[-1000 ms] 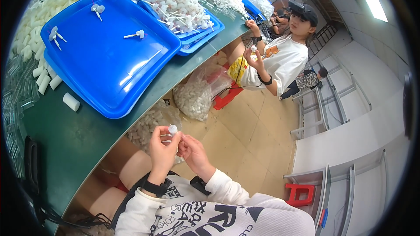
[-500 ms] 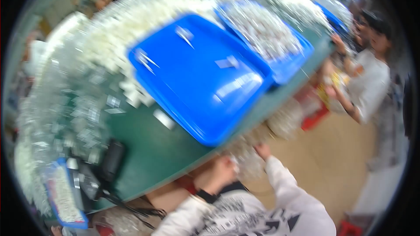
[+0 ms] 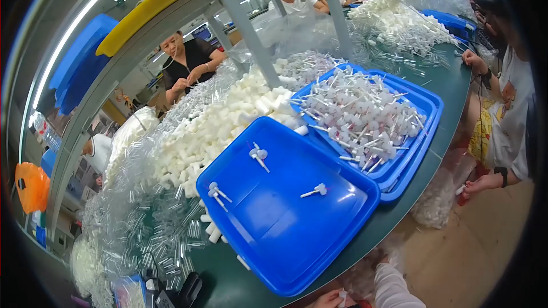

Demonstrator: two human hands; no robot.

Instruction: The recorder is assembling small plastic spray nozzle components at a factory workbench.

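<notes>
— Where the head view meets its lower edge, what do we log for our own hands?

— Left hand (image 3: pixel 330 299): only the fingertips show, closed around a small white plastic piece (image 3: pixel 342 294), just below the counter (image 3: pixel 456 88) edge. Right hand: we cannot find it; a white sleeve (image 3: pixel 391 285) rises beside the piece and the hand itself is cut off, so we cannot tell its state.

— Nearest item on the counter?

— One large blue tray (image 3: pixel 297 216), almost bare. We count three lots of white pump parts in it: a pair near the far rim (image 3: pixel 258 155), a pair at the left rim (image 3: pixel 216 192), a single one at the middle right (image 3: pixel 315 190).

— Next entry?

— Stacked blue trays (image 3: pixel 419 137) just beside it on the right, heaped with white stemmed pump parts (image 3: pixel 359 117).

— Behind those?

— A heap of white caps (image 3: pixel 211 131) touching the large tray's far rim, and clear plastic tubes (image 3: pixel 142 222) spread to the left of it. A few loose caps (image 3: pixel 212 229) lie against the tray's left side.

— Anything else?

— A clear bag of parts (image 3: pixel 436 202) hangs below the counter edge at right. A co-worker's hand (image 3: pixel 482 183), wearing a dark wrist band, holds a small piece near it. Grey shelf posts (image 3: pixel 242 25) rise from the counter, carrying a yellow tray (image 3: pixel 151 8) overhead. More people sit on the far side, hands raised at their work.
</notes>
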